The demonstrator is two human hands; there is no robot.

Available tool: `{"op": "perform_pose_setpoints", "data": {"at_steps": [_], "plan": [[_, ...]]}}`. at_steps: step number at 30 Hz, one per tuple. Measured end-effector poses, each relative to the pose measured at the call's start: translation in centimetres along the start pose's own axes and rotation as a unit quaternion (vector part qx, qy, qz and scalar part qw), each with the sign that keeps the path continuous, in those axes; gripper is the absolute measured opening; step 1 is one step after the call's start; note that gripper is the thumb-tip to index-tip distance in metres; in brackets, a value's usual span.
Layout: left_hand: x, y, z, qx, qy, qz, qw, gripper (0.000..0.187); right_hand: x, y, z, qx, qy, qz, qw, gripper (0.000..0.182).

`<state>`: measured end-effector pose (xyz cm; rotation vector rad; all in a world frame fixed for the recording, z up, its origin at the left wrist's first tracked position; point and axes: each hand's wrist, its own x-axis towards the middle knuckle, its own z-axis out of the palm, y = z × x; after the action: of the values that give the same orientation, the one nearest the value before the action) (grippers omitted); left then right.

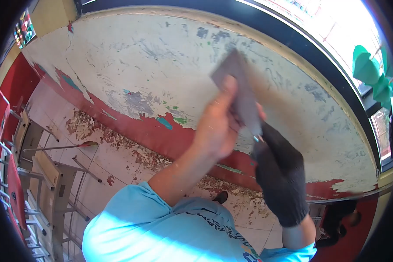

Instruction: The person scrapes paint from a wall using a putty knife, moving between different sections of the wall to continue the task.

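A scraper [244, 96] with a wide grey blade is held up before the wall, somewhat blurred. My right hand [281, 183], in a black knit glove, is closed around its handle end. Bare, my left hand [218, 115] pinches the blade, thumb flat on its face and fingers behind it. Behind the blade is the wall [161, 74], off-white with grey scuffs and patches of green and teal. Along its lower part runs a ragged band of red paint [135, 131].
Paint flakes [135, 153] litter the tiled floor [113, 168] along the wall's foot. Stacked chairs [48, 187] stand at the left, beside a long-handled tool [61, 147]. A window frame [310, 48] borders the wall above. Another person [338, 220] is at the lower right.
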<state>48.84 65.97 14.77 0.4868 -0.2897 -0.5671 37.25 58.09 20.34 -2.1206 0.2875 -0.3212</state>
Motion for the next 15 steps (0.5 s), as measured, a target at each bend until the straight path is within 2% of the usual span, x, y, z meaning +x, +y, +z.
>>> {"op": "perform_pose_setpoints", "data": {"at_steps": [2,4,5,6,8,9,10,12,14,15], "plan": [[0.0,-0.3,-0.1,-0.027,0.035,-0.006,0.999,0.046,0.7,-0.6,0.5,0.014,-0.011,0.005,1.0,0.031],[1.3,0.9,-1.2,-0.013,-0.003,0.096,0.995,0.045,1.8,-0.8,1.0,0.034,-0.005,0.01,0.999,0.031],[1.6,1.8,-1.5,-0.026,0.036,0.106,0.993,0.043,2.8,-0.5,1.8,0.017,-0.023,-0.042,0.999,0.031],[1.6,1.7,-1.4,-0.024,0.033,0.106,0.994,0.043,3.4,-0.4,2.3,0.0,-0.044,-0.098,0.994,0.032],[1.2,1.7,-1.5,-0.05,0.02,0.089,0.995,0.041,2.1,-1.7,1.7,0.037,-0.064,-0.063,0.995,0.032],[0.5,1.5,-0.8,-0.029,0.01,0.055,0.998,0.041,0.7,-1.8,1.4,0.034,-0.037,-0.026,0.998,0.032],[0.7,1.8,-0.7,-0.028,0.014,0.062,0.998,0.041,0.2,-1.7,1.3,0.03,-0.011,0.01,0.999,0.032],[0.5,1.6,-1.0,-0.02,-0.012,0.047,0.999,0.041,0.8,-1.1,1.8,0.005,-0.02,0.019,1.0,0.034],[1.1,3.4,-2.9,-0.075,0.061,0.084,0.992,0.034,3.4,-2.2,3.5,0.05,-0.087,-0.016,0.995,0.034],[1.3,4.4,-3.7,-0.061,0.073,0.114,0.989,0.033,4.9,-1.0,5.0,-0.019,-0.065,-0.125,0.99,0.034]]}}
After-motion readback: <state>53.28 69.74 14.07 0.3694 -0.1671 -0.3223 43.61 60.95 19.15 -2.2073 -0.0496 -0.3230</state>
